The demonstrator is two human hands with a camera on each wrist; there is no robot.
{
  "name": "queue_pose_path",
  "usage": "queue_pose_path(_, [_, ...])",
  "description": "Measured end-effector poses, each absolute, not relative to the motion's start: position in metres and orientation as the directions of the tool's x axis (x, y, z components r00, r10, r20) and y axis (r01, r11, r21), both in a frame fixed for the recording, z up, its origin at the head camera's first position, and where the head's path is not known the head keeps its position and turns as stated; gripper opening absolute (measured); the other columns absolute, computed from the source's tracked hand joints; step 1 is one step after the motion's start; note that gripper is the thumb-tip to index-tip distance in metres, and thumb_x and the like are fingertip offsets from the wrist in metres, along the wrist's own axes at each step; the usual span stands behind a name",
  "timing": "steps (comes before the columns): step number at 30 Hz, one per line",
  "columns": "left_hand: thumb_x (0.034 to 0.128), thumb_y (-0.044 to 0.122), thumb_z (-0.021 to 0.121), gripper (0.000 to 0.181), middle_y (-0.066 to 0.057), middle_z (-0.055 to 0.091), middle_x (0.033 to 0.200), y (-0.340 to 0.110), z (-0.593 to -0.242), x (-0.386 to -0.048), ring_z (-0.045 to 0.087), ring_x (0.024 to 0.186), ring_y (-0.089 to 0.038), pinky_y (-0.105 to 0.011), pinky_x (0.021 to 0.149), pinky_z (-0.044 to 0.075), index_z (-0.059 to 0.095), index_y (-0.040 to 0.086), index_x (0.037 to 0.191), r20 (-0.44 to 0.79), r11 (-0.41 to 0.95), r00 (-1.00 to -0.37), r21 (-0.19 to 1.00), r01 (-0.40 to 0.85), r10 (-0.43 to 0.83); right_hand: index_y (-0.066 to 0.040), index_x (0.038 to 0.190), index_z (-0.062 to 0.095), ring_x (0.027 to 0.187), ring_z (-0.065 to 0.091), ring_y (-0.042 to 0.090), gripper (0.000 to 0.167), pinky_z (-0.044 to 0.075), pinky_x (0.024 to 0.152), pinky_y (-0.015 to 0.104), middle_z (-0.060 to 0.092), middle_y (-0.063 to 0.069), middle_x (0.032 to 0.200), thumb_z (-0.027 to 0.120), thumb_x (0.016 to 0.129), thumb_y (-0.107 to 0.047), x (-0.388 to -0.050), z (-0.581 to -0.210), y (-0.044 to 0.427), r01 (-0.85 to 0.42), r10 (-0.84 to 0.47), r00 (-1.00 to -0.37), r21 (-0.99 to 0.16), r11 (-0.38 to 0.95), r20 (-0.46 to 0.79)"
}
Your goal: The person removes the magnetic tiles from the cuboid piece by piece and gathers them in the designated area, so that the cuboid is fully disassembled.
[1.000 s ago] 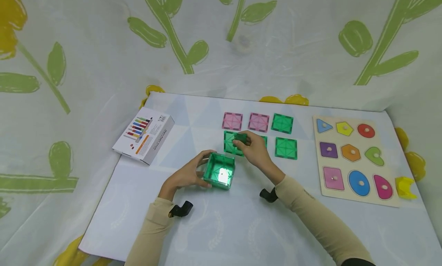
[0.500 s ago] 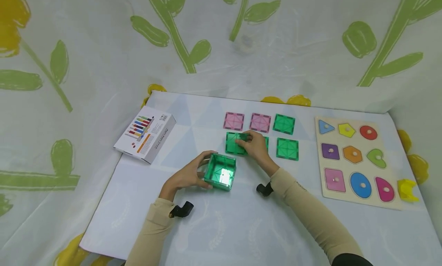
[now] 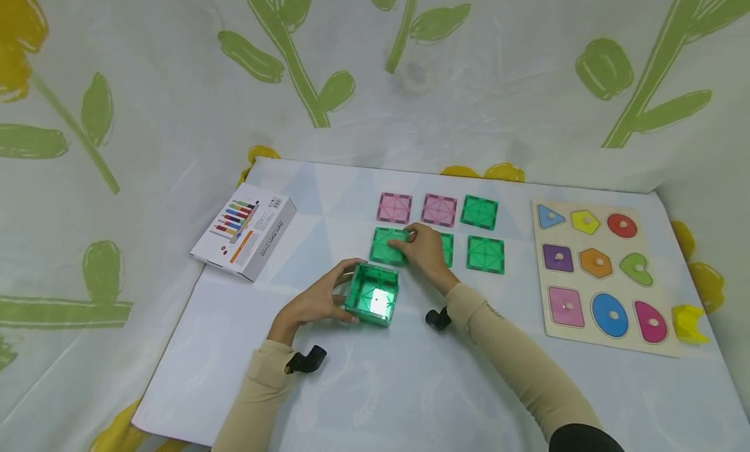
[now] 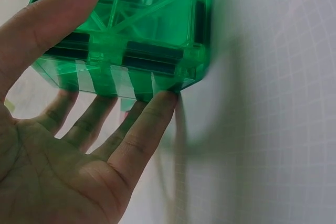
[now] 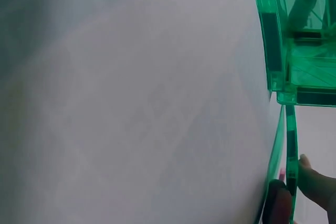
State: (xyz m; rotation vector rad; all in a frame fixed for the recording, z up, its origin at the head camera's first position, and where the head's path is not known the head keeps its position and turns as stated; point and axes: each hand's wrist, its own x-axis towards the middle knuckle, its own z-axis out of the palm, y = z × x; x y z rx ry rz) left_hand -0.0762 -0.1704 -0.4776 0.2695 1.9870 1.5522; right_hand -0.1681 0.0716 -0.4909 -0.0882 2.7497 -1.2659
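My left hand (image 3: 316, 301) holds an open-topped box (image 3: 373, 294) of clear green square magnetic tiles, the thumb on one side and fingers against another. In the left wrist view, the thumb lies on the green box (image 4: 152, 14) and the fingertips touch its lower side. Just beyond the box, my right hand (image 3: 430, 251) pinches a green square magnetic tile (image 3: 383, 247). Edge-on in the right wrist view, the pinched tile (image 5: 292, 135) sits between thumb and finger, close beside another thin green edge (image 5: 276, 148). My right hand partly hides a further green tile (image 3: 448, 249).
Two pink tiles (image 3: 394, 208) and a green tile (image 3: 479, 211) lie in the back row, another green tile (image 3: 486, 254) in front. A white box (image 3: 243, 230) stands left. A wooden shape puzzle (image 3: 606, 276) and a yellow piece (image 3: 689, 324) lie right.
My right hand has moved slightly left and lowered the pinched tile from a tilted pose to nearly flat over the front row's left end. My left hand and the green box have stayed put.
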Motion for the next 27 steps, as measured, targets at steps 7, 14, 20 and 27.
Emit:
queue_pose_path(7, [0.0658,-0.006,0.086,0.111,-0.008,0.027,0.165,-0.17,-0.478,-0.077,0.016,0.157,-0.037,-0.058,0.116,0.04,0.027,0.026,0.155,-0.33,0.3,-0.798,0.933,-0.197,0.504,0.0,0.119,0.068,0.067,0.064,0.021,0.05,0.049,0.06,0.027,0.072,0.015,0.081,0.082,0.084,-0.033,-0.17,-0.493,0.071,-0.072,-0.14,-0.99,-0.75,0.657,-0.028])
queue_pose_path(14, [0.0669,-0.006,0.086,0.111,-0.012,0.025,0.165,-0.169,-0.478,-0.076,0.016,0.156,-0.039,-0.058,0.116,0.04,0.026,0.025,0.155,-0.331,0.298,-0.796,0.934,-0.199,0.507,-0.001,0.121,0.066,0.068,0.06,0.019,0.05,0.049,0.062,0.028,0.07,0.013,0.08,0.078,0.088,-0.036,-0.171,-0.494,0.07,-0.089,-0.189,-0.98,-0.713,0.696,-0.062])
queue_pose_path(20, [0.0688,-0.004,0.086,0.113,-0.011,0.021,0.167,-0.172,-0.474,-0.075,0.014,0.157,-0.039,-0.059,0.118,0.037,0.023,0.029,0.156,-0.331,0.293,-0.783,0.935,-0.199,0.526,0.001,0.122,0.063,0.068,0.056,0.019,0.051,0.048,0.061,0.028,0.068,0.013,0.081,0.076,0.089,-0.036,-0.17,-0.489,0.068,-0.086,-0.206,-0.974,-0.695,0.714,-0.09])
queue_pose_path(27, [0.0848,0.016,0.081,0.101,-0.009,0.012,0.169,-0.183,-0.469,-0.074,0.013,0.156,-0.042,-0.063,0.117,0.035,0.014,0.023,0.16,-0.297,0.217,-0.754,0.954,-0.207,0.586,0.003,0.121,0.061,0.069,0.053,0.019,0.049,0.044,0.06,0.027,0.063,0.012,0.08,0.076,0.09,-0.033,-0.172,-0.486,0.066,-0.089,-0.233,-0.966,-0.698,0.71,-0.114])
